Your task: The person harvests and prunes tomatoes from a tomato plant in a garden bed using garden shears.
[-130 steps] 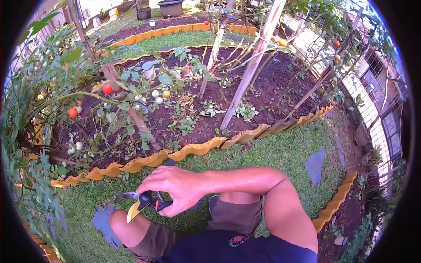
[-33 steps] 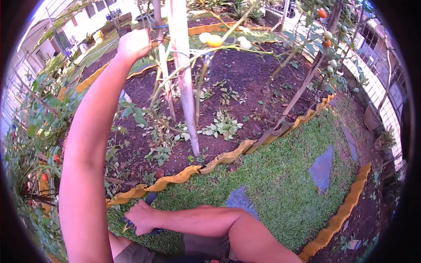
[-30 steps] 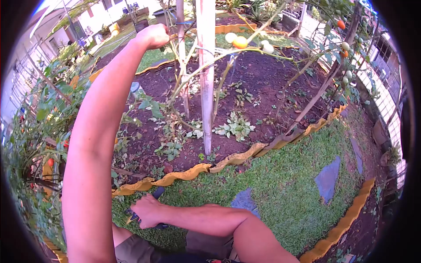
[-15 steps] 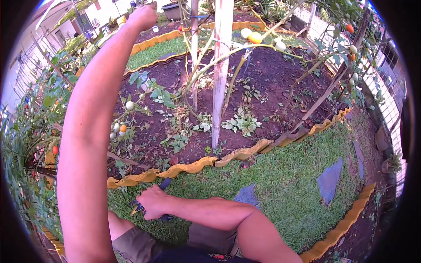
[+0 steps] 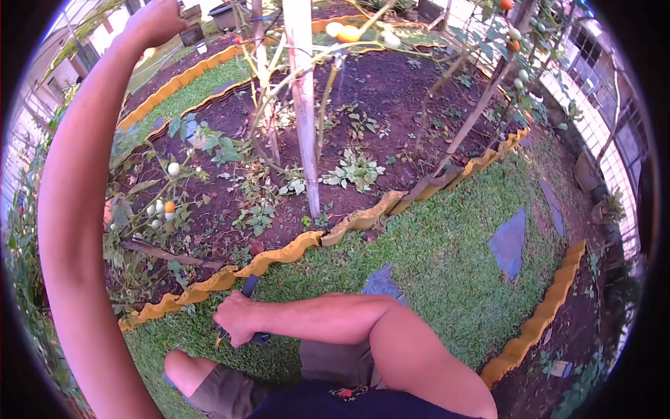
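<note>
My left arm reaches up along the left side, and my left hand (image 5: 155, 22) is at the top edge of the view. Its fingers look curled together; what they hold, if anything, I cannot make out. Low in the middle, over the grass, my right hand (image 5: 237, 318) is closed around a dark hand tool (image 5: 249, 285) with a small yellow part showing below the fist. The tool's dark ends stick out above and below the hand. Just beyond it runs the wavy yellow bed edging (image 5: 279, 253). A pale wooden stake (image 5: 305, 126) stands upright in the soil bed.
Tomato plants with white, orange and red fruit (image 5: 347, 33) lean over the bed. More fruit (image 5: 169, 207) hangs at left near a low stick (image 5: 171, 257). Flat grey stones (image 5: 508, 243) lie in the grass (image 5: 447, 279). A mesh fence (image 5: 593, 150) borders the right.
The view has shifted right, so the bed and stakes sit further left. My left hand has moved left and up in view. My right hand keeps hold of the dark hand tool.
</note>
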Tool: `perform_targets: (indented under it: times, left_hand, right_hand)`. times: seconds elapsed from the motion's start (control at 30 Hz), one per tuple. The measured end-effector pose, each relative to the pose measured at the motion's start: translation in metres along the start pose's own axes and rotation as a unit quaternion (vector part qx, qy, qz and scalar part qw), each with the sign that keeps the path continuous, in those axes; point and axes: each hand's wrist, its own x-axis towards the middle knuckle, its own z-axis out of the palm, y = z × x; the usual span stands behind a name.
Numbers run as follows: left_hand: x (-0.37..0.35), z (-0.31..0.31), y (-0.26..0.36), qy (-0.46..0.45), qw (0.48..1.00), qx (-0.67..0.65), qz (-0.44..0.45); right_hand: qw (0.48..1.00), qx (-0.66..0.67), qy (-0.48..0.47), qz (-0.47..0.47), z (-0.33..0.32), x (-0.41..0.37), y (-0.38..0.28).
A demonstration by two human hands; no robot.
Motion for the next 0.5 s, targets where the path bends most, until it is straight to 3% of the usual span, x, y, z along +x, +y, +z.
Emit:
perform_targets:
  times: [0.17, 0.27, 0.4, 0.5]
  left_hand:
    - [-0.055, -0.038, 0.034, 0.022, 0.998, 0.019, 0.053]
    - [-0.095, -0.046, 0.056, 0.075, 0.991, -0.049, 0.098]
    - [-0.161, -0.078, 0.102, 0.042, 0.991, -0.054, 0.115]
    - [-0.220, -0.086, 0.116, 0.057, 0.971, -0.114, 0.202]
  right_hand:
    - [1.000, -0.020, 0.002, -0.006, 0.005, 0.001, -0.006]
    - [0.999, -0.041, -0.018, 0.000, 0.007, 0.004, -0.012]
    - [0.995, -0.087, -0.053, 0.017, 0.015, 0.012, -0.022]
    - [0.991, -0.107, -0.075, 0.015, 0.017, 0.014, -0.025]
